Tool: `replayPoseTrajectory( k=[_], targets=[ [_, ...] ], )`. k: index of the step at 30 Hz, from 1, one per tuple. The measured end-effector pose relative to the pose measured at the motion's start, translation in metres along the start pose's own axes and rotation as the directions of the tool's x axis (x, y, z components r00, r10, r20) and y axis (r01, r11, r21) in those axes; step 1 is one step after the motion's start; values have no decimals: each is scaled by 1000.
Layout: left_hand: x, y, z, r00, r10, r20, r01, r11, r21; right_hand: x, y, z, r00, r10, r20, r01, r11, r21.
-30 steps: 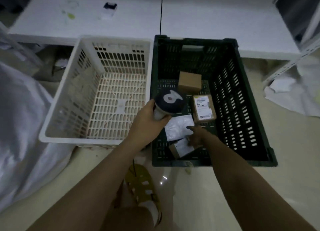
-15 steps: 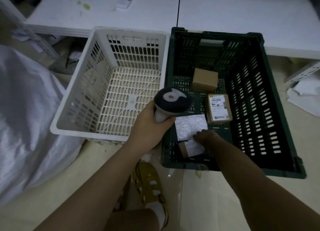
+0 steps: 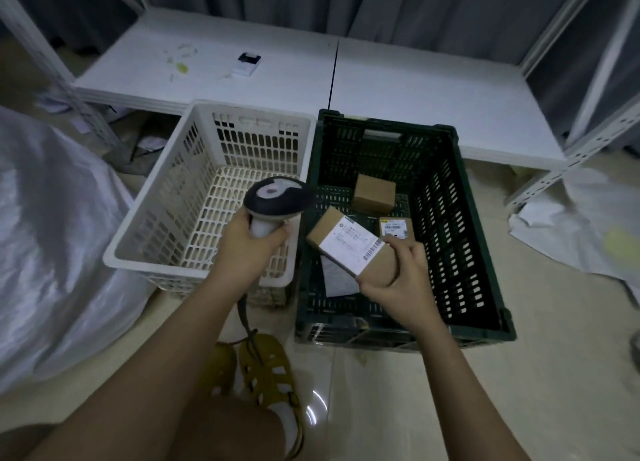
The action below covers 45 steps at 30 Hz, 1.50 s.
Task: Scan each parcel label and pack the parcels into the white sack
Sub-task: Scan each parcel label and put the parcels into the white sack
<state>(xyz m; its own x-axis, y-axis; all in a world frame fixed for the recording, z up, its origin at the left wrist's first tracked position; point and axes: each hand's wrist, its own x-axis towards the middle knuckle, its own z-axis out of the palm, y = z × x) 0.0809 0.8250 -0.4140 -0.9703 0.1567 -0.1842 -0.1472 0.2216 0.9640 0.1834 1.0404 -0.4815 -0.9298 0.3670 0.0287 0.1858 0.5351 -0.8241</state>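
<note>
My right hand grips a small brown box parcel above the dark green crate, its white barcode label facing up. My left hand holds a handheld barcode scanner by its handle, its dark head just left of the parcel. Inside the crate lie a plain brown box, a labelled box partly hidden by my right hand, and a grey mailer bag under the held parcel. The white sack bulges at the left.
A cream slotted basket stands left of the green crate. Behind both runs a low white shelf board with a small black-and-white device. White metal racking legs stand on both sides. More white sacking lies at right. My yellow sandals are below.
My right hand has taken the small labelled box from the crate's near end and lifted it, label up, beside the scanner. The camera view has tilted up and back.
</note>
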Motion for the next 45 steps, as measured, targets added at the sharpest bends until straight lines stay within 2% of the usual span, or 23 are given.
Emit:
replayPoseTrajectory(
  k=[4, 7, 11, 20, 30, 37, 42, 45],
  targets=[
    [-16, 7, -7, 997, -13, -75, 8, 998, -68, -20, -18, 11, 999, -31, -43, 32, 999, 11],
    [-28, 9, -6, 997, -8, -83, -1, 995, -102, -23, -20, 25, 999, -28, 23, 30, 998, -54],
    [-35, 7, -13, 998, -1, -59, -5, 995, -96, -33, -23, 38, 995, 60, 78, -66, 996, 65],
    [-39, -5, -26, 997, -40, -62, 36, 997, -62, -48, -15, 44, 983, 67, 173, -97, 980, 174],
    [-42, -10, -35, 998, -39, -51, 37, 998, -46, -48, -10, 45, 978, 191, 81, -206, 941, 267],
    [-51, -6, -34, 998, -20, -63, 17, 998, -59, -53, -10, 43, 974, 168, 154, -210, 922, 324],
    [-56, -4, -36, 998, -5, -55, 1, 997, -76, -53, -14, 45, 972, 215, 94, -234, 916, 326],
    [-57, -3, -37, 999, 3, -51, -7, 997, -79, -49, -20, 43, 966, 259, 0, -233, 870, 435]
  ],
)
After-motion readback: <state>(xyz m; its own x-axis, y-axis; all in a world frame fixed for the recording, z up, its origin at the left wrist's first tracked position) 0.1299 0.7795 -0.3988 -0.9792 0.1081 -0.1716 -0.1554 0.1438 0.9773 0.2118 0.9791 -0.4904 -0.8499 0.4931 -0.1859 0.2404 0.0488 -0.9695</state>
